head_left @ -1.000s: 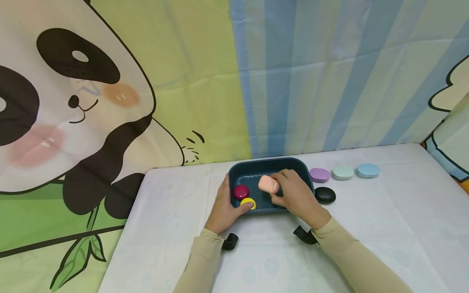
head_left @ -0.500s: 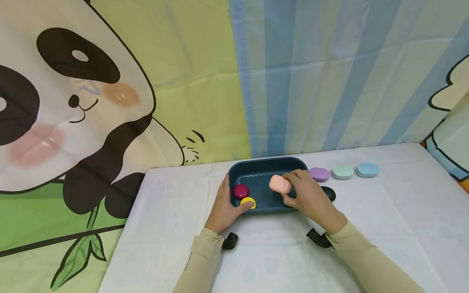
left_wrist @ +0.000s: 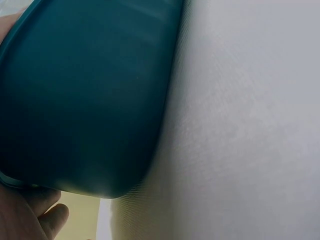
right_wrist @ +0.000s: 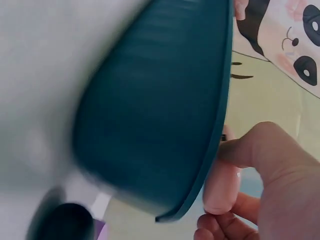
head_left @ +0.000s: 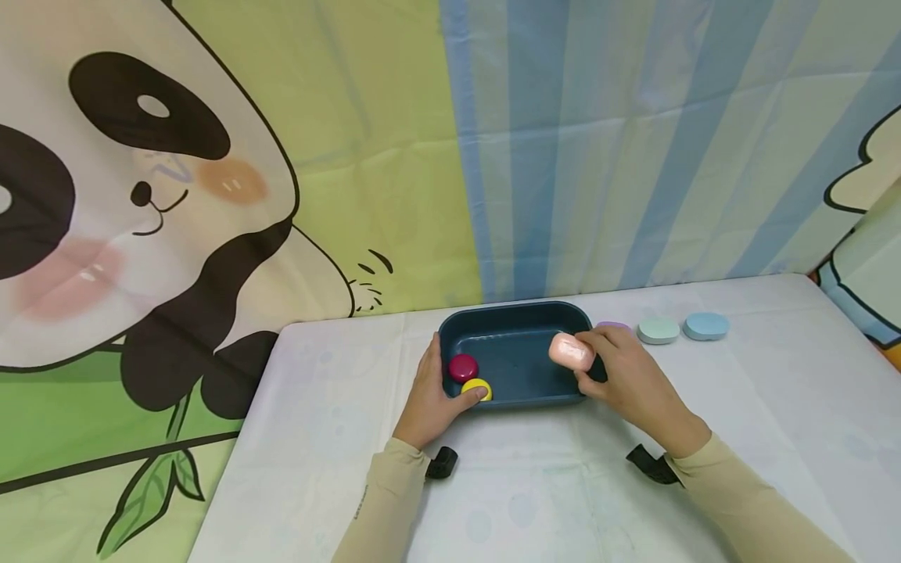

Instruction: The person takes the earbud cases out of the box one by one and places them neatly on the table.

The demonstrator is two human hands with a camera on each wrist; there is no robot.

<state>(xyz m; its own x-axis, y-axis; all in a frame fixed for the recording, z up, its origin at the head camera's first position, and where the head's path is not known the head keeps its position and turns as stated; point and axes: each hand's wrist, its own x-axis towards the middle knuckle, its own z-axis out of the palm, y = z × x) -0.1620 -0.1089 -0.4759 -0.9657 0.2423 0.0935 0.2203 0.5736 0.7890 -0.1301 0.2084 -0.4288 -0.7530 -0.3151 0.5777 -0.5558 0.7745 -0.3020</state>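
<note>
My right hand [head_left: 629, 379] pinches a glossy peach rounded block [head_left: 571, 352], shaped like a small soap bar, between thumb and fingers. It is held over the right end of a dark blue tray [head_left: 521, 319]. In the right wrist view the peach block [right_wrist: 222, 190] shows beside the tray's rim. My left hand [head_left: 432, 395] grips the tray's left end, its thumb over the front rim and its fingers along the outside. Inside the tray, near that thumb, lie a dark red round piece [head_left: 463, 367] and a yellow round piece [head_left: 477, 389], the yellow one partly covered.
Right of the tray, a mint oval piece [head_left: 658, 330] and a blue one [head_left: 706, 326] stand in a row. A purple piece [head_left: 614, 324] is mostly behind my right hand. A black rounded object [right_wrist: 67, 222] appears in the right wrist view. White cloth [head_left: 528, 500] covers the table.
My right hand has moved right with the peach block, from the tray's middle to its right end, covering the black object and most of the purple piece. My left hand stays put.
</note>
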